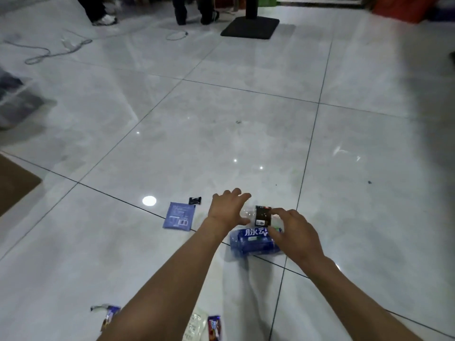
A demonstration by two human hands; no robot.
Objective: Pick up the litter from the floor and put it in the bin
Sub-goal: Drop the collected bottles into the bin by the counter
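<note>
A clear crushed bottle with a dark label [262,214] lies on the pale tiled floor. My left hand [227,210] hovers at its left end, fingers spread, holding nothing. My right hand [296,236] has its thumb and forefinger closed around the bottle's right end. Just below, a blue bottle [251,242] lies on its side, partly under my right hand. A blue-purple packet [179,216] and a small black wrapper [195,200] lie to the left. Near my left forearm are a torn wrapper [108,313], a white wrapper [195,326] and a purple wrapper [213,328]. No bin is in view.
A black stand base [250,27] sits at the far middle. People's legs and shoes [105,13] stand at the top left. Cables [49,52] trail across the far floor. A clear plastic box [17,99] and a brown mat [14,183] are at the left edge.
</note>
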